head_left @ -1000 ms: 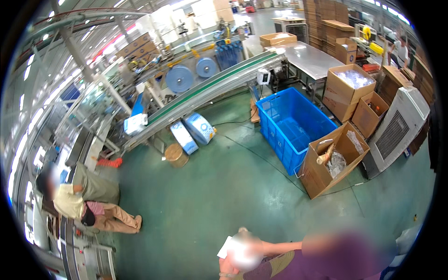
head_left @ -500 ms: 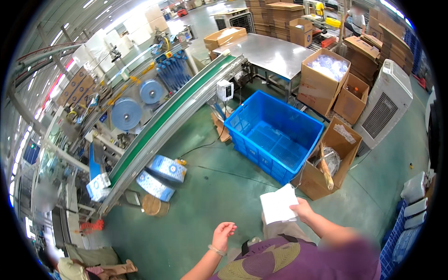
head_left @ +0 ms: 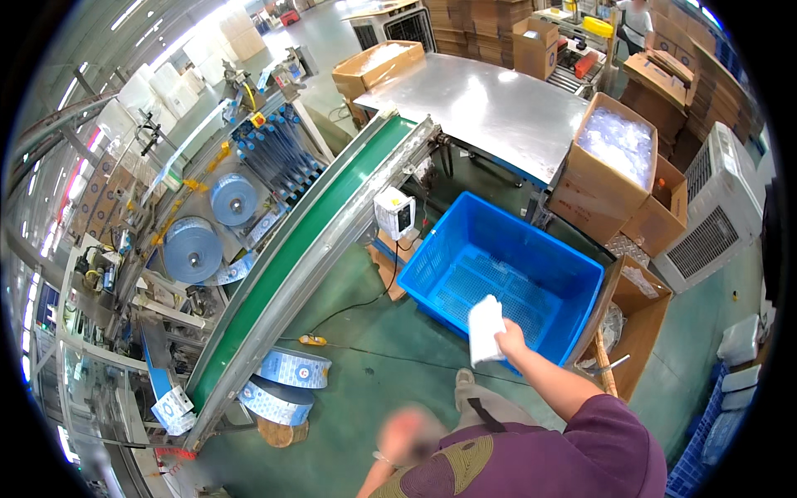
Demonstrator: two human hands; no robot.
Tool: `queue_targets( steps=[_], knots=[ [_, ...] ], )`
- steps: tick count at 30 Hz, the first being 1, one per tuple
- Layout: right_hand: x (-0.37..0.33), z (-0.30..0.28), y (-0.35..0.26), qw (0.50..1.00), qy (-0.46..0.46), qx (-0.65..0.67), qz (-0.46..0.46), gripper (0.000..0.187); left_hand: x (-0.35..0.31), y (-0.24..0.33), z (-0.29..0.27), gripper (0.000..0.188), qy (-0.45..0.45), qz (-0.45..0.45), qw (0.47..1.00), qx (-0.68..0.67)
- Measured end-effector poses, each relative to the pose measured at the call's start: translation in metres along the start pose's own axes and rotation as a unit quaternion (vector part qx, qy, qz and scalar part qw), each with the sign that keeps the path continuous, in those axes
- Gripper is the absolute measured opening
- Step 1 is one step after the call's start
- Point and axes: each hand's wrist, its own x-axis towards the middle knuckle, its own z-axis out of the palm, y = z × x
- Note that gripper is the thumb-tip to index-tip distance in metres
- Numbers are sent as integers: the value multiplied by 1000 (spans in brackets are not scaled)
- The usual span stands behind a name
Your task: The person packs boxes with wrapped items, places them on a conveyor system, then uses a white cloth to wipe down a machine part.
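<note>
Right arm reaches out from right side toward far left, elbow slightly bent, forearm bare. Right hand at end of reach, fingers closed in a grip, thumb side up toward far side. Left forearm enters from near edge, mostly cut off, angled far and slightly right. Left hand sits nearer than right hand and to its left; blurred, finger pose unclear. Hands well apart.

Right fingers hold flat white item near blue crate; 2 blue-white rolls beside green conveyor.
</note>
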Motion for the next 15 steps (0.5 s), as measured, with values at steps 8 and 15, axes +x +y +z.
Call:
queue_targets(
  steps=[8, 15],
  knots=[
    [116, 17, -60, 992, 98, 81, 1, 37, 107, -13, -31, 20, -63, -7, 993, 104],
    [150, -36, -26, 969, 239, 33, 48, 36, 239, 46, -55, 19, -199, 70, 967, 146]
  ],
)
